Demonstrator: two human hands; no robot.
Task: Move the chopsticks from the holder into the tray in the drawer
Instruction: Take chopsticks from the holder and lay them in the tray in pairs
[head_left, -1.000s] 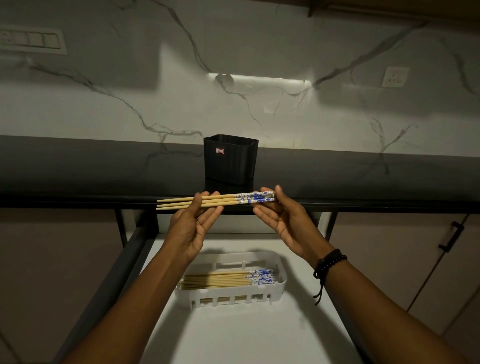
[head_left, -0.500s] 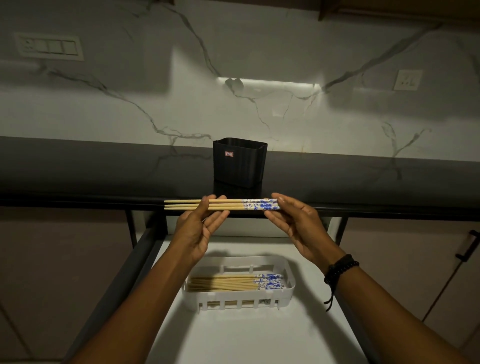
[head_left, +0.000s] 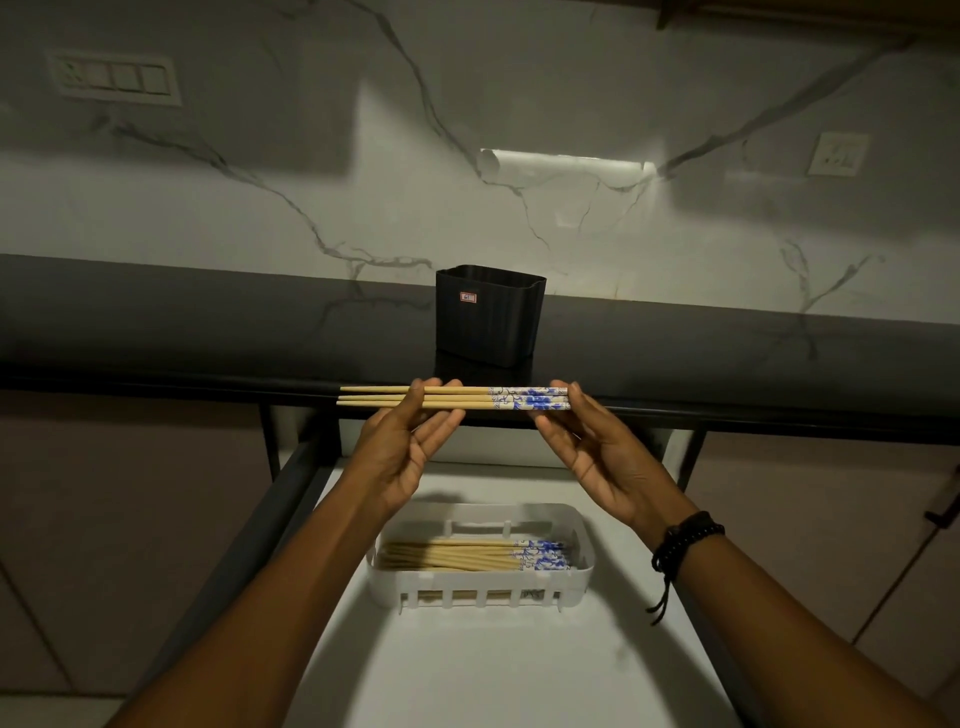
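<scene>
A bundle of wooden chopsticks with blue-and-white patterned ends hangs level in front of the counter's edge, above the open drawer. My left hand pinches its plain middle, thumb on top and fingers beneath. My right hand pinches the patterned right end. The black holder stands on the dark counter just behind the bundle; its inside is hidden. Below, a white slotted tray sits in the drawer with several matching chopsticks lying in it, patterned ends to the right.
The drawer's white floor stretches toward me in front of the tray, with dark side rails on either side. A marble wall rises behind the dark counter. Closed cabinet fronts flank the drawer; a handle shows at the right.
The bundle, slightly raised at its right end a second ago, now lies level. Both hands keep their hold at the counter's edge.
</scene>
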